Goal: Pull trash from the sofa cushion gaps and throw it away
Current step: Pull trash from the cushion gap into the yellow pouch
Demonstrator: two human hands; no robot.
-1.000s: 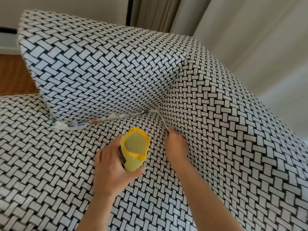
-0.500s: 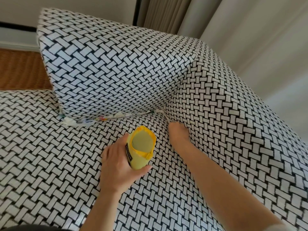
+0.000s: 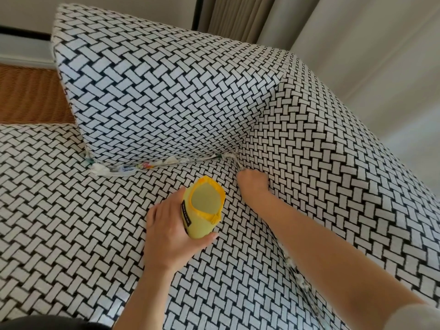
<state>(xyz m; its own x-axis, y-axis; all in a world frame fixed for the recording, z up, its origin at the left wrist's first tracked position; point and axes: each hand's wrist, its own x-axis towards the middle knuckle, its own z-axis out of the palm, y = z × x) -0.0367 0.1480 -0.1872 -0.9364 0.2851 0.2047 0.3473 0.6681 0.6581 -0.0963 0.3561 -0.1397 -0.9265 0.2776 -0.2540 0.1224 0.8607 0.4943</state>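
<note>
Since a second ago the right hand (image 3: 252, 185) has crept up the side gap toward the sofa's back corner. Nearest, white scraps (image 3: 291, 260) line that gap beside the forearm. Mid-seat, the left hand (image 3: 169, 232) keeps its grip clamped round an empty-looking yellow pouch (image 3: 202, 210). I cannot tell whether the right grip, buried in the gap, holds anything. Farthest, trash (image 3: 114, 172) crowds the back-cushion gap, so the job looks barely begun.

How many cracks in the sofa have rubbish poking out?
2. White and coloured scraps line the crack under the patterned back cushion; more white scraps show in the crack beside the patterned armrest. More may be hidden deeper.
</note>
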